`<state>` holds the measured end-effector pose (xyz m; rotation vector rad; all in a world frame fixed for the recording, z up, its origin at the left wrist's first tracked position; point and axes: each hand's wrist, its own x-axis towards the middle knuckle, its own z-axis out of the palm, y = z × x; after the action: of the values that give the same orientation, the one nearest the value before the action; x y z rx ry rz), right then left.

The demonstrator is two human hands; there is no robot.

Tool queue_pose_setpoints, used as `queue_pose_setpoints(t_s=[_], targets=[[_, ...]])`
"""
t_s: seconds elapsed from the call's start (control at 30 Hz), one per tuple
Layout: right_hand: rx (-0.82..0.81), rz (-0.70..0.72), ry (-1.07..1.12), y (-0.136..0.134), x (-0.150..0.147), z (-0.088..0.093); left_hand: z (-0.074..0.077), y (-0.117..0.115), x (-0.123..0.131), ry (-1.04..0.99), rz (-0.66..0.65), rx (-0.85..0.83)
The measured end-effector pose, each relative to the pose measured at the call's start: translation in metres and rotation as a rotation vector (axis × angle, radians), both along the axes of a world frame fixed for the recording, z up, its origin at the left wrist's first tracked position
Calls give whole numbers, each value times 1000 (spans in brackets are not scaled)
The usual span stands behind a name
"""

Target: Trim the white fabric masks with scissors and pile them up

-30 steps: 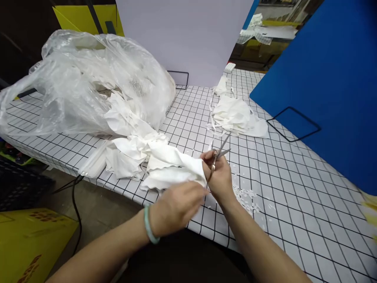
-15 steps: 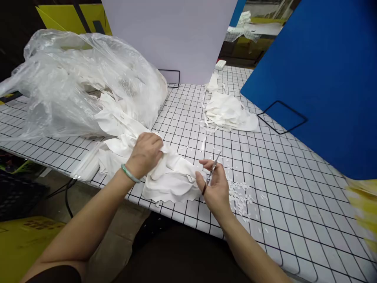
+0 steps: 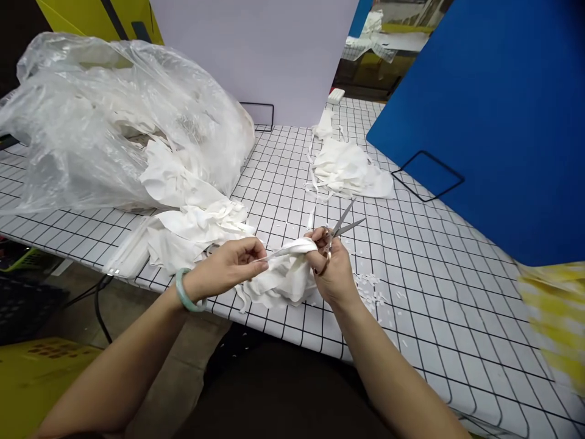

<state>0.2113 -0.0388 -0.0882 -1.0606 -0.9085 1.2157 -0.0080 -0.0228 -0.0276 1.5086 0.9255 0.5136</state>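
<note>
The clear plastic bag (image 3: 201, 103) held white pieces (image 3: 169, 174), some spilling from its mouth. Near the table's (image 3: 448, 329) front edge, the left hand (image 3: 233, 265) pinched a white cloth (image 3: 281, 283); the right hand (image 3: 336, 271) gripped it too, plus scissors (image 3: 339, 230), blades spread. Gridded tabletop stretched between clippings (image 3: 371, 294) and a yellow checked cloth (image 3: 557, 323)

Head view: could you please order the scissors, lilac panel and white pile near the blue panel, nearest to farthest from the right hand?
1. Scissors, in the right hand
2. White pile, ahead, slightly right
3. Lilac panel, farther back, leftward
</note>
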Motion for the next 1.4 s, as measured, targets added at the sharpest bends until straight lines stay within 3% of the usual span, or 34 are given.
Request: queue_pose_setpoints(t_s=[0.07, 0.13, 0.33, 0.47, 0.53, 0.67, 0.73, 0.83, 0.9, 0.97, 1.03, 1.13, 1.27, 1.33, 1.4], targets=[[-19, 17, 10, -2, 0, 0, 5, -3, 0, -93, -23, -114], [-37, 58, 1, -4, 4, 1, 10, -3, -2, -123, 13, -108], [-17, 412, -292, -18, 30, 10, 17, -11, -22, -214, 108, -25], [-25, 285, -405, -21, 36, 7, 21, -26, -38, -350, 76, 82], [-23, 248, -382, -24, 31, 7, 20, -32, -41, -418, 37, 134], [-30, 484, -340, -36, 6, 9, 19, -37, -41, -486, 0, 108], [-23, 524, -385, -41, -10, 5, 23, -37, -43, -558, 5, 116], [-67, 382, -359, -40, -23, -4, 26, -37, -53, -562, -171, 82], [-125, 316, -208, -34, -21, -5, 20, -38, -56, -411, -384, -85], [-141, 302, -76, -29, -15, 0, 6, -41, -49, -282, -447, -335], [-109, 303, -21, -24, -10, 8, -12, -46, -33, -276, -322, -532], [-46, 301, -20, -21, -7, 19, -28, -55, 1, -329, -157, -532], [-31, 282, -68, -19, -6, 23, -23, -61, 34, -354, 13, -303], [-29, 263, -95, -18, -2, 23, -20, -61, 39, -408, 113, -342], [10, 236, -101, -18, 2, 23, -19, -60, 39, -463, 155, -490]])
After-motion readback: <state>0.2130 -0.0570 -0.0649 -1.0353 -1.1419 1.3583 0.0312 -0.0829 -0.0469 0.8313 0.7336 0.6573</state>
